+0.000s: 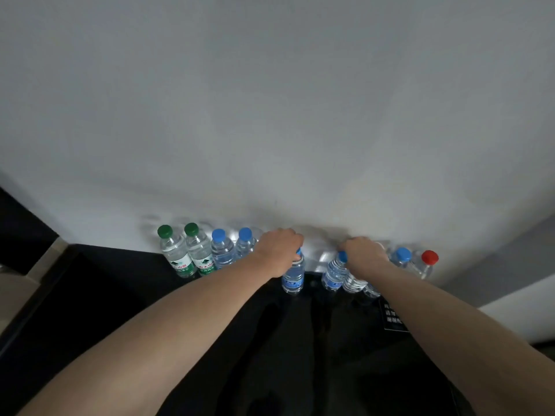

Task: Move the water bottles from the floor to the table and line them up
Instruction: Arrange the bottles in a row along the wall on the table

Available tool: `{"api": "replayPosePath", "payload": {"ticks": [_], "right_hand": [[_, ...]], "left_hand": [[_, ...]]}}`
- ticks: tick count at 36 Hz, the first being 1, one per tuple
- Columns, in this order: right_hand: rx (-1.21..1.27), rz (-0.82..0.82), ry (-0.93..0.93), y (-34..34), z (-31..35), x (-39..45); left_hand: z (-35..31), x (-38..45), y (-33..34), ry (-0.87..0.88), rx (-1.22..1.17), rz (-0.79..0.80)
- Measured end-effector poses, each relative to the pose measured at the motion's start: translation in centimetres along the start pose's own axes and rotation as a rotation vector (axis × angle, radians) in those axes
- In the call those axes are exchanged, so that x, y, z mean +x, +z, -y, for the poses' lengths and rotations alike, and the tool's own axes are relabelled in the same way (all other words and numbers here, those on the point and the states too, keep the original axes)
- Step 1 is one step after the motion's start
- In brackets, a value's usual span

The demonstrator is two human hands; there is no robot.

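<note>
While both hands grip blue-capped bottles by the neck at lower centre, left hand (280,250) on one bottle (293,276), right hand (363,252) among a tight cluster (335,276), any nudge risks toppling neighbours along the bench (120,205) row.

Two green-capped bottles (177,250) stand at the left. Five blue-capped bottles (222,247) show, two of them under hands. One red-capped bottle (428,262) stands at the far right. Two more bottles (354,282) show with caps hidden. Two hands (280,250) are in view.
</note>
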State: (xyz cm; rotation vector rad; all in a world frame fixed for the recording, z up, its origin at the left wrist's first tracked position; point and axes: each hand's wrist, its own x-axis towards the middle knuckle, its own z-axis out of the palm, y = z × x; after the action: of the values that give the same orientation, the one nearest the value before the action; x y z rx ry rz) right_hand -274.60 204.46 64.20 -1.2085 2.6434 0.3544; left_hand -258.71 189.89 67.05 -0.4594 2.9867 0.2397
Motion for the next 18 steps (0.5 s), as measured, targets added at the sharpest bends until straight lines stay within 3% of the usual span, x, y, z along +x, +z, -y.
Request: {"api": "replayPosePath", "payload": {"ticks": [6, 18], "right_hand": [[-0.023, -0.033, -0.037, 0.4, 1.7, 0.8], [0.191, -0.039, -0.089, 0.1, 7.7, 1.8]], "left_hand": [[3.0, -0.4, -0.5, -0.005, 0.237, -0.013], [4.6, -0.6, -1.0, -0.042, 0.288, -0.006]]}}
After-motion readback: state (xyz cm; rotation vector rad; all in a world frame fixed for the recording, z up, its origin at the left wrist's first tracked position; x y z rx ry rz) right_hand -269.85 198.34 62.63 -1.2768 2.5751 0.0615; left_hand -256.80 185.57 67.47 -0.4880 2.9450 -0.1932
